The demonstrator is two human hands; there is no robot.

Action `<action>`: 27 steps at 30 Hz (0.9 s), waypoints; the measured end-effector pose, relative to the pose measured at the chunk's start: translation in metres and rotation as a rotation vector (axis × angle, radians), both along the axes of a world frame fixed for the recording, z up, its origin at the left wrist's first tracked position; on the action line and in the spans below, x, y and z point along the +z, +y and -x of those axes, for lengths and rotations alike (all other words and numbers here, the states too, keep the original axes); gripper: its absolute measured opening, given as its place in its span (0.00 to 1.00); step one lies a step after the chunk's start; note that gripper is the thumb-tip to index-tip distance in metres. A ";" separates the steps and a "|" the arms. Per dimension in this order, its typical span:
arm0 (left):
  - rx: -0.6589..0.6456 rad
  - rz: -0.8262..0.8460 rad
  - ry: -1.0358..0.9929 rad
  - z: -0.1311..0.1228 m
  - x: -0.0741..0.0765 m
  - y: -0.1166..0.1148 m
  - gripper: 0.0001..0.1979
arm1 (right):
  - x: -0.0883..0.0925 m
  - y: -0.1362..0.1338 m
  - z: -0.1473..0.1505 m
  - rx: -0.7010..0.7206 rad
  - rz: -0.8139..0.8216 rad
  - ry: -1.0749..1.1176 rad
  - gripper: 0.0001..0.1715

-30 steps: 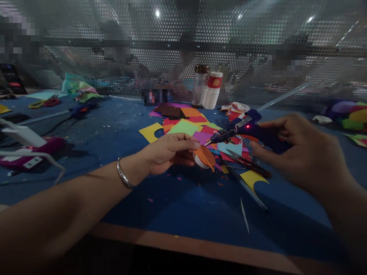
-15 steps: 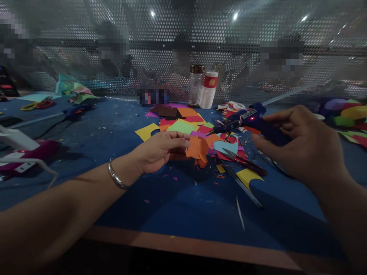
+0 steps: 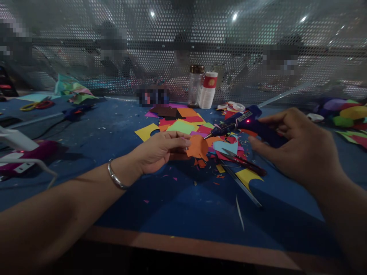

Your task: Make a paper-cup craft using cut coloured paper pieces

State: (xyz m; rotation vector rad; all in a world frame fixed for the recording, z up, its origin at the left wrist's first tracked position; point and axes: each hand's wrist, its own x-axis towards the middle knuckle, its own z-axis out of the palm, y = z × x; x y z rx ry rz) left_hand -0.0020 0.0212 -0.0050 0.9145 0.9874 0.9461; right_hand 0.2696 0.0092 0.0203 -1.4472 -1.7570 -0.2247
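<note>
Between thumb and fingers, my left hand (image 3: 160, 151) pinches an orange paper cutout (image 3: 198, 147) with a rounded body and small tabs along its edge. My right hand (image 3: 304, 147) is wrapped round the handle of a dark blue hot glue gun (image 3: 243, 122), its red light lit and a clear glue stick (image 3: 283, 94) jutting from the back. The nozzle tip is at the cutout's upper right edge; whether it touches I cannot tell. Below the gun lie red-handled scissors (image 3: 248, 164) on a light blue paper piece (image 3: 226, 147).
Coloured paper sheets (image 3: 180, 126) and scraps cover the blue table's middle. Behind them stand a glass bottle (image 3: 196, 86) and stacked paper cups (image 3: 209, 91). A second glue gun (image 3: 77, 110), a purple power strip (image 3: 43, 152) and yellow-and-red scissors (image 3: 37, 105) lie left. A loose glue stick (image 3: 242, 185) lies in front.
My right hand has brought the glue gun slightly left and down, its tip now at the orange cutout's edge. My left hand has barely moved; the cutout is turned slightly.
</note>
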 end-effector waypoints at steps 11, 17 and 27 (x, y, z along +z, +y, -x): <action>0.006 0.010 -0.006 -0.002 0.001 -0.001 0.04 | -0.004 0.001 -0.006 0.050 -0.060 -0.093 0.26; 0.016 0.012 -0.008 -0.003 0.001 -0.002 0.03 | -0.002 0.000 -0.005 0.081 -0.067 -0.119 0.23; 0.020 -0.002 -0.029 -0.002 -0.002 0.001 0.03 | -0.002 -0.001 -0.006 0.085 -0.084 -0.166 0.21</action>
